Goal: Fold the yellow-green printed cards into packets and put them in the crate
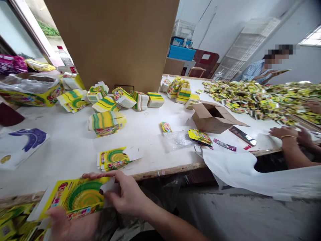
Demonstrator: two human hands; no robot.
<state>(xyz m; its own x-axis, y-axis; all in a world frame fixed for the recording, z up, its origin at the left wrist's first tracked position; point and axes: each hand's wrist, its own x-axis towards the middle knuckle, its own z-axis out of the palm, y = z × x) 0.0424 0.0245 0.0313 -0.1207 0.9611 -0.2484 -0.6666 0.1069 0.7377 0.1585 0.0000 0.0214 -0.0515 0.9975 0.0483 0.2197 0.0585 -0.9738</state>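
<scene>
Between my two hands is a yellow and green printed carton [85, 197] with a spiral design and white end flaps, held above the table's near edge. My left hand [67, 226] grips its lower left part, thumb on the printed face. At the right end, my right hand [125, 192] has its fingers along the top edge and its thumb by the white flap. Just beyond lies a small pile of flat cartons [114, 158] of the same print. Below my left hand, many yellow packets [15, 221] fill the lower left corner.
Bundled carton stacks [125, 97] line the table's back before a large cardboard sheet [112, 40]. An open brown box [213, 117], a phone [243, 135] and a white plastic sheet [238, 167] lie rightward. A big packet heap [250, 98] spreads near other people's hands [288, 135].
</scene>
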